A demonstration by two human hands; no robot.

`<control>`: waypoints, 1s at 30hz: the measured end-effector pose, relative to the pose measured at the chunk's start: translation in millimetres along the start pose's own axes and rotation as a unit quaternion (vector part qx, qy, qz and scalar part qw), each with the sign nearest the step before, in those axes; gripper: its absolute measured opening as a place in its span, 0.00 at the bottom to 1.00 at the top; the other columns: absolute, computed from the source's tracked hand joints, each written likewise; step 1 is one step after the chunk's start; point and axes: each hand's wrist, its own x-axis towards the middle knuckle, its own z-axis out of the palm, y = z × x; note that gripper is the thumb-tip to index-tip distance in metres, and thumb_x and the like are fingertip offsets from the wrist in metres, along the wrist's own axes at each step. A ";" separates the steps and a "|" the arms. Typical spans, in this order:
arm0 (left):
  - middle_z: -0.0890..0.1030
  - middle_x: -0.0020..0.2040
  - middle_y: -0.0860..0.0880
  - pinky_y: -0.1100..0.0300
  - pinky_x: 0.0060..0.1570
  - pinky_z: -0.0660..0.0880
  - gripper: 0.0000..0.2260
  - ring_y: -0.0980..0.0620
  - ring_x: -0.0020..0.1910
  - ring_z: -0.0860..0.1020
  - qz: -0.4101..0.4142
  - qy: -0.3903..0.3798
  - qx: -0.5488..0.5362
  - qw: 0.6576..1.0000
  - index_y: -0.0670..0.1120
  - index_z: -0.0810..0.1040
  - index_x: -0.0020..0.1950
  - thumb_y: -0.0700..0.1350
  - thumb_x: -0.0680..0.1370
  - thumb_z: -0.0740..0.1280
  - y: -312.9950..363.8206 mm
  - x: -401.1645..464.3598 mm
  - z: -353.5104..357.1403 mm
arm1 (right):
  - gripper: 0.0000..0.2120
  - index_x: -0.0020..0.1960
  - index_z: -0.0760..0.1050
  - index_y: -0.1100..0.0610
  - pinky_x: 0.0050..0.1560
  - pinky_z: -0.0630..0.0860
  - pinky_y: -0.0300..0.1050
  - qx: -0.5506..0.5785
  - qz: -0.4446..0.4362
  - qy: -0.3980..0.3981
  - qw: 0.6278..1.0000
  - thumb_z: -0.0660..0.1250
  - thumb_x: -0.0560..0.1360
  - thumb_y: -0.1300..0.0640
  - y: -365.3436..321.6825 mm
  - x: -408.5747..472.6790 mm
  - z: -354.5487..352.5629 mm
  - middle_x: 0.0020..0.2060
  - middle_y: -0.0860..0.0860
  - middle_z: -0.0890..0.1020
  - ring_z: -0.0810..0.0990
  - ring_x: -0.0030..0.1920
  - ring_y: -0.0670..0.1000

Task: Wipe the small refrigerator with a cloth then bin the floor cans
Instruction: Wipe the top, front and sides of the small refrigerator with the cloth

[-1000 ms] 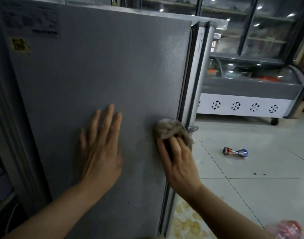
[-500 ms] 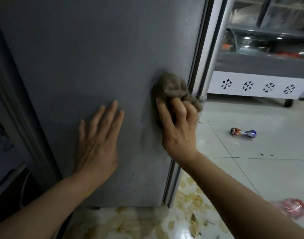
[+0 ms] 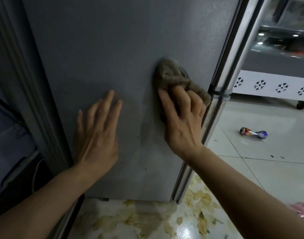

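The grey side panel of the small refrigerator [image 3: 113, 49] fills the upper left and middle of the view. My right hand [image 3: 182, 121] presses a brownish-grey cloth [image 3: 172, 76] flat against the panel near its right edge. My left hand [image 3: 97, 140] lies flat on the panel to the left of it, fingers spread, holding nothing. A crushed red, white and blue can [image 3: 253, 133] lies on the white floor tiles to the right. A pink-red can [image 3: 303, 211], blurred, shows at the bottom right edge, partly hidden by my right forearm.
A glass-topped chest freezer [image 3: 275, 83] on wheels, with a white snowflake band, stands at the upper right. Yellowish scraps [image 3: 197, 200] litter the wet floor below and beside the refrigerator. A dark gap with a cable [image 3: 34, 176] lies to the left.
The view has tilted down and closer, so the refrigerator's base and the littered floor show. My right hand has slid the cloth up the panel; my left hand has stayed flat.
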 end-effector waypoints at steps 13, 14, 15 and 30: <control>0.46 0.78 0.50 0.34 0.67 0.55 0.47 0.45 0.75 0.51 -0.057 -0.073 0.008 0.996 0.50 0.50 0.76 0.34 0.65 0.72 -51.3 -36.4 2.7 | 0.25 0.70 0.68 0.57 0.56 0.63 0.52 0.014 -0.211 -0.108 0.971 0.55 0.74 0.61 -31.7 -13.9 4.7 0.69 0.53 0.63 0.66 0.60 0.59; 0.46 0.78 0.49 0.34 0.67 0.55 0.47 0.45 0.74 0.51 -0.061 -0.074 0.010 0.995 0.50 0.50 0.76 0.34 0.65 0.72 -56.4 -38.1 2.6 | 0.25 0.72 0.66 0.55 0.57 0.63 0.52 0.013 -0.178 -0.081 0.981 0.55 0.75 0.61 -34.5 1.2 8.1 0.71 0.52 0.62 0.65 0.62 0.58; 0.45 0.78 0.49 0.34 0.67 0.56 0.47 0.45 0.75 0.51 -0.060 -0.074 0.011 0.995 0.50 0.49 0.77 0.34 0.65 0.72 -60.1 -39.0 2.9 | 0.25 0.73 0.64 0.54 0.58 0.62 0.51 0.013 -0.151 -0.059 0.987 0.55 0.76 0.60 -39.4 11.4 12.7 0.73 0.50 0.61 0.64 0.64 0.58; 0.37 0.75 0.54 0.50 0.72 0.56 0.43 0.48 0.75 0.52 -0.099 -0.113 -0.113 0.982 0.52 0.40 0.76 0.38 0.73 0.68 -99.7 -56.1 -2.9 | 0.24 0.73 0.65 0.55 0.66 0.60 0.53 0.006 -0.258 -0.109 0.960 0.53 0.78 0.59 -77.2 18.1 31.2 0.73 0.50 0.65 0.65 0.64 0.57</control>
